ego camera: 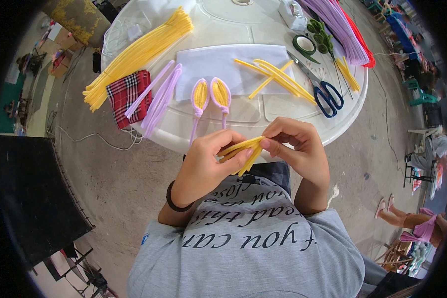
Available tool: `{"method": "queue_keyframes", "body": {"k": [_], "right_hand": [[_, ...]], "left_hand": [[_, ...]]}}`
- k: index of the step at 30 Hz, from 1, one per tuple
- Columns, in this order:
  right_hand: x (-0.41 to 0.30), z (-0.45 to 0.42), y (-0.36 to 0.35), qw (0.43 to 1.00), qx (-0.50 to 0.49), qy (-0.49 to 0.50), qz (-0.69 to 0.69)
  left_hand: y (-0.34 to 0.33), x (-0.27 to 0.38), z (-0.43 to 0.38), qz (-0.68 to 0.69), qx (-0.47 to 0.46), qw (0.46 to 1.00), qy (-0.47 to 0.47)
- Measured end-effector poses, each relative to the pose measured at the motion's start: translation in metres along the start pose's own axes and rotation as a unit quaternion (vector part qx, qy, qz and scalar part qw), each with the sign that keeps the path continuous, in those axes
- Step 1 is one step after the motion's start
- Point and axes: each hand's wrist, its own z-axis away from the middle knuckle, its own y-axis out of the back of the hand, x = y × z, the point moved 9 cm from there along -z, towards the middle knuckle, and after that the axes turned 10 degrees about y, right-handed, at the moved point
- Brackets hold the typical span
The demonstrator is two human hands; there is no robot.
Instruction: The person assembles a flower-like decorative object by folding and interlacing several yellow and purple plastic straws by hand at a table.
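Note:
Folded yellow pipe cleaners (250, 162) are held between both hands, just off the table's near edge. My left hand (218, 154) grips them from the left, its thumb lying across the strands. At their right end, my right hand (298, 149) pinches the tip between thumb and fingers. Beyond the hands lie two petal shapes, a left one (200, 96) and a right one (220, 96), each a yellow centre rimmed in lilac with a lilac stem. Several loose yellow pipe cleaners (283, 80) cross one another on a white sheet (212, 61).
On the round white plastic table (242, 111) lie scissors (320, 87), green floral tape (304, 44), a tape dispenser (293, 15), green coiled pieces (320, 35), a yellow bundle (141, 56), a lilac bundle (339, 29), lilac strands (162, 100) and plaid cloth (128, 97). A person's legs (398, 218) show at right.

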Motion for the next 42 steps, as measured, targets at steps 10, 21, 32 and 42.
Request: {"method": "queue_keyframes", "body": {"k": [10, 21, 32, 42], "right_hand": [[-0.017, -0.013, -0.012, 0.982, -0.140, 0.029, 0.125], [-0.001, -0.014, -0.026, 0.988, -0.141, -0.057, 0.019], [-0.009, -0.021, -0.033, 0.967, -0.221, 0.018, 0.123], [-0.007, -0.018, -0.047, 0.985, -0.168, -0.009, 0.042]], "left_hand": [[0.009, 0.018, 0.008, -0.085, 0.008, 0.994, -0.065], [0.011, 0.010, 0.009, -0.013, 0.001, 0.999, -0.048], [0.011, 0.004, 0.008, -0.055, -0.030, 0.998, -0.028], [0.026, 0.019, 0.024, -0.103, 0.038, 0.987, -0.114]]}}
